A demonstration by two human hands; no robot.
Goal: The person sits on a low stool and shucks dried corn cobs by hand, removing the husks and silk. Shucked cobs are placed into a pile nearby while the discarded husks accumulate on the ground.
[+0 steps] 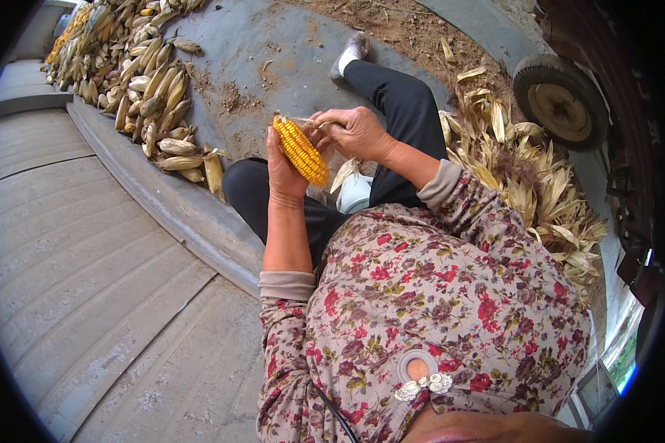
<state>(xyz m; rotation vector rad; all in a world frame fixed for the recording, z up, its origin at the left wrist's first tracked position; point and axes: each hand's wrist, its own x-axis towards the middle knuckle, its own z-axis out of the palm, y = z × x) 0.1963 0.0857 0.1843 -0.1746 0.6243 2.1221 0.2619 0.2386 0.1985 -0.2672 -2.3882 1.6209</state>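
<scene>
A bare yellow ear of corn (pixel 301 150) slants across my left hand (pixel 284 169), its kernels facing up at me. The left thumb runs along one side of the ear, and the other fingers are mostly hidden beneath it. My right hand (pixel 356 130) pinches a strand of dry husk (pixel 316 122) close to the ear's upper end. That strand reaches from the ear towards the right fingertips; whether it is still attached there I cannot tell. Both hands are above my lap, between my bent knees.
A long heap of unhusked corn ears (pixel 149 94) lies at the upper left beside a ribbed metal panel (pixel 116 266). Stripped husks (pixel 521 166) pile up on my right, near a rubber-tyred wheel (pixel 559 102). Soil and debris (pixel 404 33) cover part of the concrete floor.
</scene>
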